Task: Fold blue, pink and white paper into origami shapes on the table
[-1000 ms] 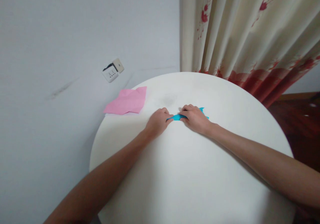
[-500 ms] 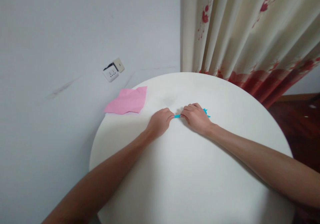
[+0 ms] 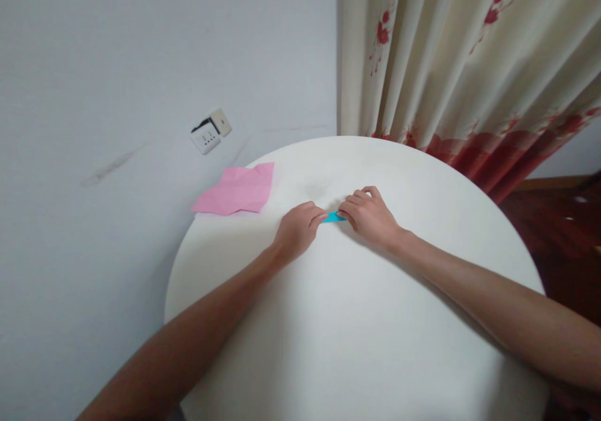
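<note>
Blue strip (image 3: 333,217) pinched from two sides

Your left hand (image 3: 299,228) is clamped on the left end of the blue strip, thumb laid along it and fingers curled close together, so most of the grip is hidden from you behind your own knuckles. Your right hand (image 3: 369,218) has the other end nipped between thumb and forefinger, while its remaining fingers bend loosely, a little apart from one another, over the far side. Between your two grips only a short, straight length of the strip shows, near the middle of the far half of the white table (image 3: 352,333). You cannot tell whether it lies flat on the top or sits just above it.

The strip looks like paper: thin, narrow and smooth, an even bright blue, its edges roughly parallel. The table under your forearms is round, pale and dull-surfaced, with a faint grey smudge (image 3: 315,189) beyond your hands. Near its rim to your left lies a pink sheet (image 3: 237,189), soft-looking and irregular in outline, lightly creased, with a white edge peeping out below it.

Past the rim you face a plain, light wall (image 3: 107,52), scuffed in places, bearing a white socket plate (image 3: 205,138) and a cream plate (image 3: 221,122) set askew. On your right hangs a cream curtain (image 3: 436,52) in deep folds, red-patterned, with a red lower band.
</note>
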Tool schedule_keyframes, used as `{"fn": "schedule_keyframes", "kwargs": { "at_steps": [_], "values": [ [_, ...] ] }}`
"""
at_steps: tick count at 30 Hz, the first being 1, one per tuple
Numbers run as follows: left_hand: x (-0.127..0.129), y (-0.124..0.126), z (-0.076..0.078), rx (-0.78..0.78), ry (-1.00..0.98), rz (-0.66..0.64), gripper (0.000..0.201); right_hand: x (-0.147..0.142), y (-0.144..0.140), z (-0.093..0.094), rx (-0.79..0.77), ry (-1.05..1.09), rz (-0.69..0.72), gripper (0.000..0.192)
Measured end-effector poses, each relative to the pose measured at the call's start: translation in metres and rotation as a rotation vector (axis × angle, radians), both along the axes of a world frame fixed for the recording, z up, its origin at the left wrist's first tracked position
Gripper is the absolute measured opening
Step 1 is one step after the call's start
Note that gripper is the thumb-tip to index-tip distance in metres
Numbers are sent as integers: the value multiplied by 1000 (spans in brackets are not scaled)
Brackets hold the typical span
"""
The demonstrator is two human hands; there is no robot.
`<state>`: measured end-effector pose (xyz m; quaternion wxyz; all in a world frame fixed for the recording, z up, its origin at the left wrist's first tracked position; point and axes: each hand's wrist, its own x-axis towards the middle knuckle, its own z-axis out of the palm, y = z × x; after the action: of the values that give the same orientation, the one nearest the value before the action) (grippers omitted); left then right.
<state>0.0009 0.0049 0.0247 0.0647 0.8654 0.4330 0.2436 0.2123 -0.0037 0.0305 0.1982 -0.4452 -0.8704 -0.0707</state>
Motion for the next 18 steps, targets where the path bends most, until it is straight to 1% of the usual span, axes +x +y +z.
{"fn": "schedule_keyframes", "kwargs": {
  "at_steps": [4, 7, 11, 14, 16, 18],
  "values": [
    [0, 3, -5, -106, -41, -10, 34, 14, 8, 2, -103, 65, -19, 31],
    [0, 4, -10, -135, 36, -29, 35, 21, 13, -2, -197, 87, -9, 31],
    [2, 2, -15, -42, 137, -49, 30, 21, 19, -12, -257, 58, -33, 29],
    [4, -6, -18, 23, 214, -93, 38, 22, 22, -16, -250, 49, -74, 28],
    [7, -15, -21, 26, 287, -145, 43, 24, 25, -17, -236, 57, -92, 27],
    [10, -25, -23, 7, 368, -153, 51, 25, 26, -17, -222, 56, -111, 26]
  ]
}}
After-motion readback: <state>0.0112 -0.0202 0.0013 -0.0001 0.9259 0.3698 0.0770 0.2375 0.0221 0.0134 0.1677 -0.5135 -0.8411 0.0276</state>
